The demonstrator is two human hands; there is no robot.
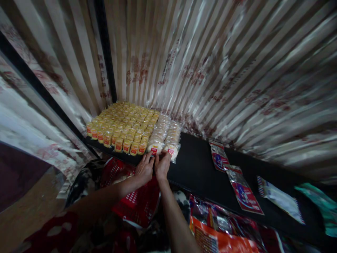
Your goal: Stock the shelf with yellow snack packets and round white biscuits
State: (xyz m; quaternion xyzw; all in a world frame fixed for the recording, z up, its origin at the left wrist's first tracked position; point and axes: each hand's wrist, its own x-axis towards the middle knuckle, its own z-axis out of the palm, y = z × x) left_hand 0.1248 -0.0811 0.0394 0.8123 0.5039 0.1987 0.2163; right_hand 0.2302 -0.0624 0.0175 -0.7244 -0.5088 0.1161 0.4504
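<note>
Two rows of clear-wrapped, pale round snacks stand on a black shelf [188,163], their front packets bearing red labels. My left hand [144,169] has its fingertips against the lower edge of the front wrapped round snack [156,144] in the left row. Close beside it, my right hand [162,166] grips the bottom of the front packet [172,149] in the right row. Both hands have bent fingers, and some fingertips are hidden. Directly left of the pale rows stand many small yellow-wrapped snacks [123,123] in tight rows, with orange-red labels on the front ones.
Farther right on the shelf lie two red-and-purple packets [243,189], a white packet [280,200] and a green packet [319,203]. A red bag [142,205] sits below my forearms. Orange packaging [223,239] is below the shelf. A patterned curtain [184,63] hangs behind, beside a dark post [106,49].
</note>
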